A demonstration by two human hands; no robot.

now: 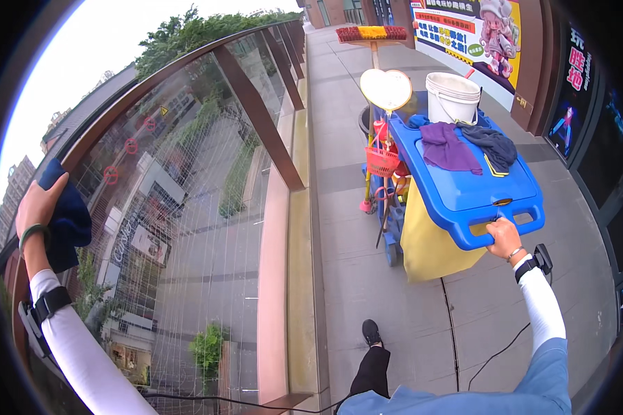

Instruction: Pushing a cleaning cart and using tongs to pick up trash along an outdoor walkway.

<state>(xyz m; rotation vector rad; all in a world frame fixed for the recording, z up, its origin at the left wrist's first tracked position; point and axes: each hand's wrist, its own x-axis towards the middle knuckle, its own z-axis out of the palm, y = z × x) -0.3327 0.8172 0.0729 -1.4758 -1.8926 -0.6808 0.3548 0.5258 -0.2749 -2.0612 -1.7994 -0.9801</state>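
At the left, my left hand [40,205] holds a dark blue cloth [65,218] against the top rail [150,83] of the glass balustrade; the cloth hangs down over the glass side. On the right, my right hand [503,238] grips the handle of a blue janitor's cart [467,220]. A purple cloth [449,148] and a dark grey cloth with a yellow edge [490,145] lie on the cart's lid. Beyond them stands a white plastic bucket [452,98]. A yellow bag [431,244] hangs under the handle end.
A broom with red and yellow bristles [371,34] stands upright at the cart's far side, beside a red plastic basket [381,162]. The balustrade's ledge [298,259] borders the tiled walkway on the left. Dark glass shopfronts [602,155] line the right. A black cable [490,360] trails near my right arm.
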